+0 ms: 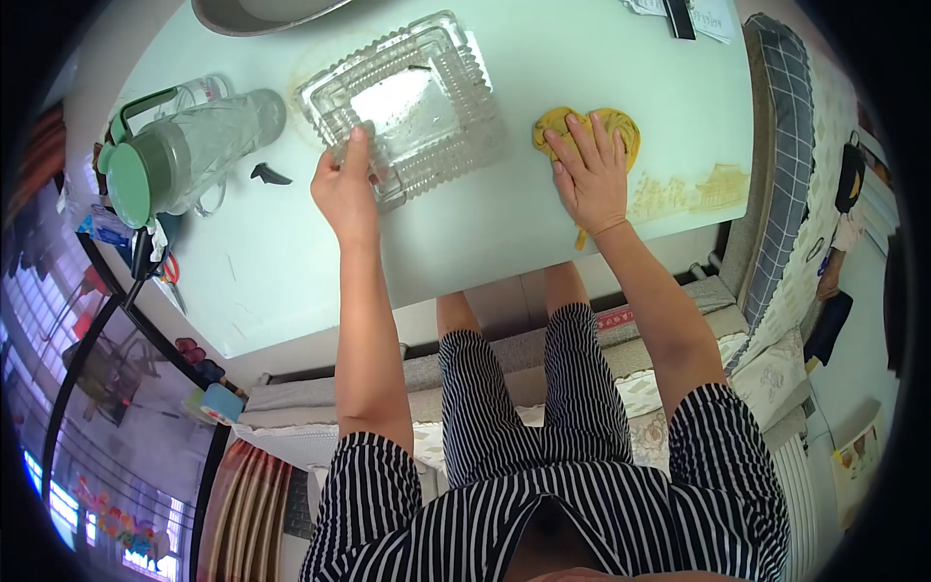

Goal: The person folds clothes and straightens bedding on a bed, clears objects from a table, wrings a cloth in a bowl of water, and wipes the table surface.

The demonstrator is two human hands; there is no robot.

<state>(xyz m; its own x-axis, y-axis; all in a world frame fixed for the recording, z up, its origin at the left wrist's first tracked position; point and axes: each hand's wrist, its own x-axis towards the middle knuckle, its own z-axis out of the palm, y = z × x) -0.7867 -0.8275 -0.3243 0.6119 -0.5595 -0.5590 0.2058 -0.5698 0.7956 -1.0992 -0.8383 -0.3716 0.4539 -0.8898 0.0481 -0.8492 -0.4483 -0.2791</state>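
My left hand pinches the near left corner of a clear plastic tray with a ribbed rim. A small dark scrap shows at the tray's far side. On the right, my right hand presses flat on a crumpled yellow cloth, fingers spread over it. One thin end of the cloth trails toward the table's near edge. Both hands are over a pale glass-like tabletop.
A glass pitcher with a green lid stands left, beside a dark curved piece. A metal basin sits at the far edge. Red-handled scissors lie at the left edge. Papers are far right, near a checked sofa cushion.
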